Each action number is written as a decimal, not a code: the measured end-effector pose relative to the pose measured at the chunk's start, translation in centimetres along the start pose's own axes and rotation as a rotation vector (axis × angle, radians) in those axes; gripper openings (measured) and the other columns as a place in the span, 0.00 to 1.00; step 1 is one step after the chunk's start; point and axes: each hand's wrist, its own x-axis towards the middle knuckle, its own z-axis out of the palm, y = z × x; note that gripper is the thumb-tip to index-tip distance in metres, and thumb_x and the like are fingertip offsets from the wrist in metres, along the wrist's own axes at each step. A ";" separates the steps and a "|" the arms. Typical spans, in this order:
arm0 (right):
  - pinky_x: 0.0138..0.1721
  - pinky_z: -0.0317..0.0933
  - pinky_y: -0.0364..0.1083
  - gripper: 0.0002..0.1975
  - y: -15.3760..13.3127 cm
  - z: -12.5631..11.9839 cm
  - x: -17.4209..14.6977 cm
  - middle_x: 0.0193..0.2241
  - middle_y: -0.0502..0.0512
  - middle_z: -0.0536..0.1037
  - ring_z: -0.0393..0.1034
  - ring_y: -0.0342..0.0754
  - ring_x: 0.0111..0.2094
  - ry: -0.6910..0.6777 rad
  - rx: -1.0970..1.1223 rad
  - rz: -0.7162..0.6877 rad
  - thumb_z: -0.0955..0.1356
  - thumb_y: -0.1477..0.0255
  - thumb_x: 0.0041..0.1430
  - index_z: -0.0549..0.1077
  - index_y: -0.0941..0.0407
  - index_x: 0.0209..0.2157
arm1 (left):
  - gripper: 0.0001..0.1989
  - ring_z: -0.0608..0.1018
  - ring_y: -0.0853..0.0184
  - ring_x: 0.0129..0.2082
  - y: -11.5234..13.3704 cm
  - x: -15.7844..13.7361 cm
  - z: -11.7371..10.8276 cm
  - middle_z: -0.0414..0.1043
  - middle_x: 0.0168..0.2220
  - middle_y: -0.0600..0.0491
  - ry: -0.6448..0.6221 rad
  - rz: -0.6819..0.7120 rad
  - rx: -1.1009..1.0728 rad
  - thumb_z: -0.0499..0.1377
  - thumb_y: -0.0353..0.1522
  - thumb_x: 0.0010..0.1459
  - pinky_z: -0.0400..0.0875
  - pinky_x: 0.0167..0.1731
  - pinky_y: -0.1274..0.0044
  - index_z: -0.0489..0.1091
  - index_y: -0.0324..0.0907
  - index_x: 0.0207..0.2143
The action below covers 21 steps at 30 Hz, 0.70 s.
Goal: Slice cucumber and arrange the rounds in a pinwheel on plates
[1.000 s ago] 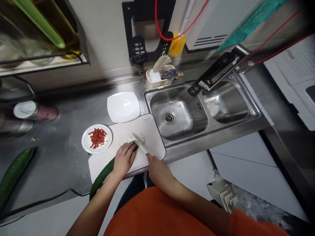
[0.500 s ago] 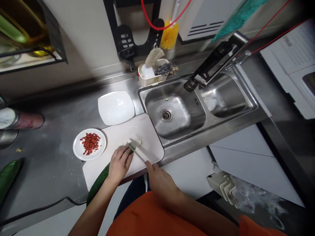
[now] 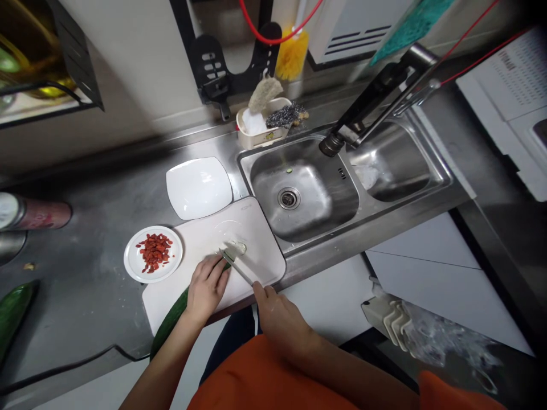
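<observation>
The cucumber [image 3: 170,319], lying seven-to-one o'clock, is gripped by the left fingers [image 3: 215,271]; the knife [image 3: 239,270], pointed to ten, by the right fingers [image 3: 260,290].

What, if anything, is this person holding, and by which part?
The right hand grips a narrow grey-bladed knife by its mostly hidden handle; the left hand holds a long dark-green cucumber near the end beside that knife.

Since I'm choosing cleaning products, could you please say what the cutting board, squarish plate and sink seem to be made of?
Cutting board: probably matt plastic, given its even pale surface. Squarish plate: likely glazed ceramic, from its gloss, though melamine is possible. Sink: apparently satin stainless steel, showing silvery reflections.
</observation>
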 end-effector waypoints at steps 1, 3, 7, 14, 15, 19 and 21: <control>0.29 0.63 0.44 0.26 0.0 -0.1 0.0 0.39 0.64 0.74 0.73 0.51 0.34 -0.006 0.002 -0.003 0.56 0.85 0.57 0.56 0.60 0.57 | 0.14 0.73 0.60 0.47 0.0 0.1 -0.1 0.72 0.46 0.46 0.000 0.004 0.002 0.55 0.31 0.59 0.69 0.49 0.66 0.68 0.43 0.48; 0.29 0.63 0.43 0.25 0.0 -0.3 0.1 0.39 0.63 0.74 0.73 0.51 0.34 -0.015 -0.004 -0.008 0.56 0.85 0.57 0.56 0.60 0.56 | 0.14 0.73 0.60 0.47 0.1 0.1 -0.2 0.71 0.46 0.46 -0.001 0.009 0.009 0.55 0.30 0.59 0.69 0.49 0.66 0.68 0.42 0.48; 0.28 0.62 0.43 0.22 0.1 -0.7 0.1 0.36 0.61 0.74 0.73 0.50 0.33 -0.021 -0.022 -0.020 0.56 0.85 0.56 0.59 0.59 0.53 | 0.14 0.73 0.60 0.46 0.2 0.2 -0.2 0.72 0.46 0.47 -0.008 0.010 0.015 0.56 0.30 0.58 0.68 0.49 0.66 0.68 0.43 0.47; 0.27 0.61 0.42 0.18 0.1 -0.8 0.6 0.35 0.59 0.73 0.73 0.49 0.33 -0.019 -0.024 -0.029 0.57 0.85 0.56 0.60 0.58 0.47 | 0.14 0.72 0.61 0.47 0.0 0.1 -0.1 0.72 0.46 0.47 -0.014 -0.008 0.000 0.56 0.30 0.58 0.68 0.50 0.66 0.68 0.42 0.48; 0.27 0.60 0.42 0.17 0.0 -0.8 0.7 0.35 0.59 0.73 0.73 0.49 0.32 -0.015 -0.028 -0.033 0.57 0.85 0.57 0.61 0.58 0.47 | 0.14 0.72 0.60 0.47 -0.1 0.0 -0.1 0.72 0.46 0.47 -0.017 -0.017 -0.003 0.56 0.30 0.58 0.68 0.50 0.66 0.68 0.43 0.48; 0.29 0.61 0.41 0.15 -0.1 -0.9 1.0 0.34 0.58 0.74 0.73 0.49 0.33 0.002 -0.049 -0.040 0.59 0.84 0.57 0.61 0.57 0.45 | 0.15 0.72 0.60 0.48 -0.1 -0.1 0.0 0.72 0.47 0.47 -0.031 -0.034 -0.017 0.55 0.31 0.59 0.67 0.51 0.65 0.68 0.43 0.49; 0.29 0.60 0.41 0.15 -0.2 -1.1 1.1 0.34 0.58 0.74 0.73 0.49 0.33 -0.008 -0.050 -0.039 0.59 0.84 0.57 0.61 0.58 0.45 | 0.15 0.73 0.61 0.48 -0.2 -0.1 0.0 0.72 0.47 0.47 -0.030 -0.033 -0.020 0.55 0.30 0.59 0.67 0.51 0.66 0.68 0.43 0.49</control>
